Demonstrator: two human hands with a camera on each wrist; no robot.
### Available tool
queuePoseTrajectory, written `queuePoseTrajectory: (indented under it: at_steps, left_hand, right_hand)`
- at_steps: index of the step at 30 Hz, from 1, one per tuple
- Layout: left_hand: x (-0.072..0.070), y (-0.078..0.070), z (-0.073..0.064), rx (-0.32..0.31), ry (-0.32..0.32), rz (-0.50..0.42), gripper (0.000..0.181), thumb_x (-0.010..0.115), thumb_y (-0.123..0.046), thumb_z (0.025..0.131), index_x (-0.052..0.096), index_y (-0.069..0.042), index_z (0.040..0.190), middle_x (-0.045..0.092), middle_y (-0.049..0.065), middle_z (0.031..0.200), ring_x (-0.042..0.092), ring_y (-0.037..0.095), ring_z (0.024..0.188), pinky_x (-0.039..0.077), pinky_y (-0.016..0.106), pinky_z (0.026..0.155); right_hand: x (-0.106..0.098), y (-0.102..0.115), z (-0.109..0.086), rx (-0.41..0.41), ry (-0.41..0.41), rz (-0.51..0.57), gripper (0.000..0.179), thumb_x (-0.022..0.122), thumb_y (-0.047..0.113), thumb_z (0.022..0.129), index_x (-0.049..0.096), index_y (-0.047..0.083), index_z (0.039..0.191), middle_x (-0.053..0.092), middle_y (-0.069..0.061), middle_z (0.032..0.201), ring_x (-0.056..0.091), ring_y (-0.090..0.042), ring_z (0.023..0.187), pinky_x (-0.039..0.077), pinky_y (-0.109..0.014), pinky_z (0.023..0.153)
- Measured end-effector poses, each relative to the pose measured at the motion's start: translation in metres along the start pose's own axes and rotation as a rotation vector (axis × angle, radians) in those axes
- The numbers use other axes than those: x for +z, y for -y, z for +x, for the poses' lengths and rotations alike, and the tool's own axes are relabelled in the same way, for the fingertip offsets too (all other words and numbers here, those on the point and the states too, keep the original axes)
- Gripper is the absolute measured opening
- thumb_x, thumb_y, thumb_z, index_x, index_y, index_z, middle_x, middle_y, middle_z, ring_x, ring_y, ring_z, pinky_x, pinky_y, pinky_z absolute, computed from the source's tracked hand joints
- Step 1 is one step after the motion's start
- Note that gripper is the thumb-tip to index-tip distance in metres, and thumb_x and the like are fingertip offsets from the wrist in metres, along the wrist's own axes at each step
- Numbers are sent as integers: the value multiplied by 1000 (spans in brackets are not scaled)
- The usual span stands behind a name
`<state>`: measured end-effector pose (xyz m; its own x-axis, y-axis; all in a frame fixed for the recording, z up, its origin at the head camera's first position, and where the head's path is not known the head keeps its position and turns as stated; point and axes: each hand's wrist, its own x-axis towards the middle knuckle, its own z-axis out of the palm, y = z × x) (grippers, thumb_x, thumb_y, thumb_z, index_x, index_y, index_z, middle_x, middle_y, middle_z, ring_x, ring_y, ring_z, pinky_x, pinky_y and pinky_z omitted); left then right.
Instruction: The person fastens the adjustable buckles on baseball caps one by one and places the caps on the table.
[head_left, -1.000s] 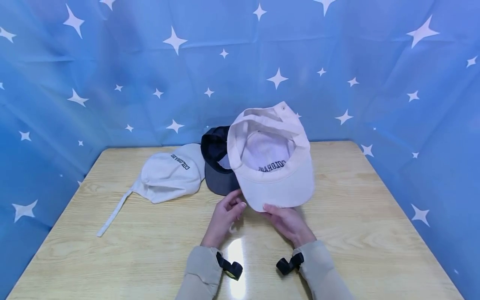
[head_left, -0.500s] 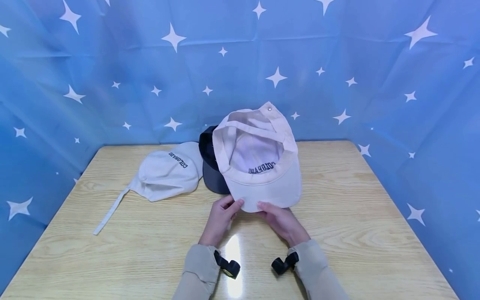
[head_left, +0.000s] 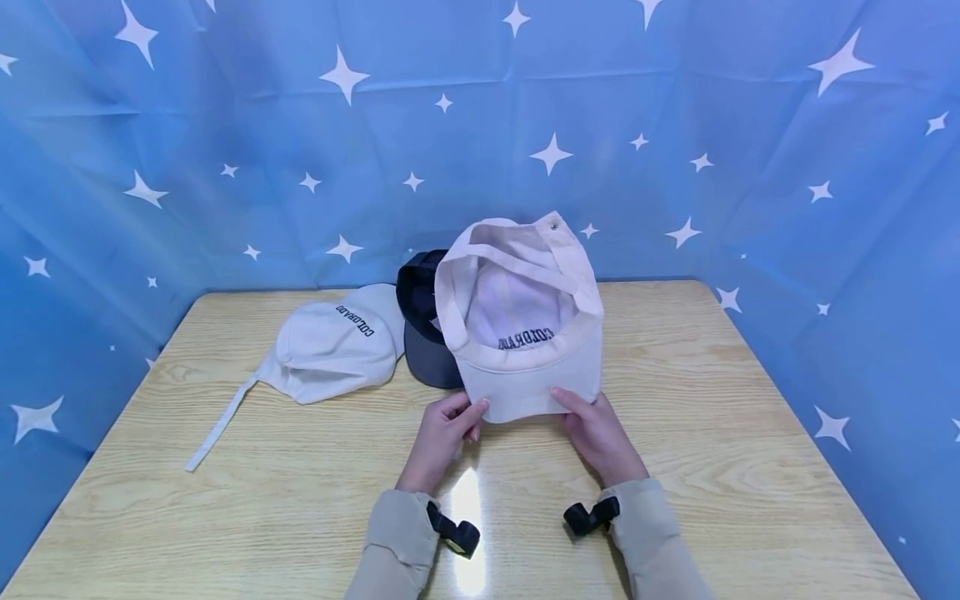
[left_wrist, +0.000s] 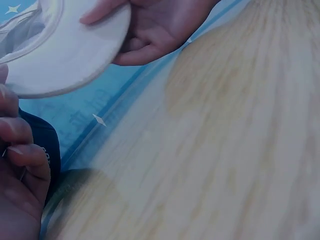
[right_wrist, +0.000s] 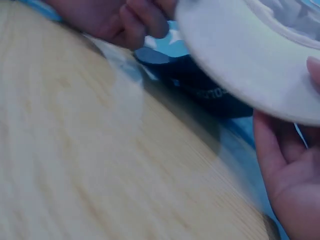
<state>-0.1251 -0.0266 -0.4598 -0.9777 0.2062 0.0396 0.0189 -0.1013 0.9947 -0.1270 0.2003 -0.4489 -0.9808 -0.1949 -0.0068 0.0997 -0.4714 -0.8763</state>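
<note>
White cap (head_left: 521, 325), hollow side towards me, hangs above the counter (head_left: 712, 433) by its brim (head_left: 525, 393), overlapping the dark cap (head_left: 431, 360) in the head view; I can't tell whether they touch. The left hand (head_left: 441, 437) pinches the brim's edge with fingers curled in; the right hand (head_left: 602, 440) has its thumb on top and fingers beneath, almost closed on the thin brim. My worry is the left hold: it catches only the edge, so a tug from the right could slip it and swing the cap. Moving low leftwards might shove the dark cap against the second pale cap (head_left: 337, 350).
</note>
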Motion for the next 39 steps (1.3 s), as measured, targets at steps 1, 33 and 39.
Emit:
queuePoseTrajectory:
  at_steps: [1, 33, 39]
  left_hand:
    - [0, 0, 0, -2, 0, 2, 44, 64, -43, 78, 50, -3, 65, 46, 8, 54, 38, 20, 49, 31, 25, 43]
    - [1, 0, 5, -23, 41, -9, 31, 60, -31, 85, 64, -1, 92, 58, 12, 71, 49, 20, 63, 40, 24, 54]
    - [2, -15, 0, -47, 64, -32, 30, 60, -20, 86, 60, -3, 110, 61, 24, 92, 55, 38, 85, 45, 31, 64]
  right_hand:
    - [-1, 2, -1, 12, -25, 3, 24, 51, 2, 88, 49, 14, 109, 55, 3, 105, 54, -13, 98, 40, -27, 86]
    - [-29, 18, -8, -82, -99, -106, 26, 53, -6, 85, 70, 13, 91, 60, 1, 97, 57, -11, 91, 46, -25, 80]
    - [-30, 18, -7, -82, -127, -120, 26, 55, -7, 83, 67, 13, 95, 55, 1, 102, 54, -11, 92, 45, -23, 79]
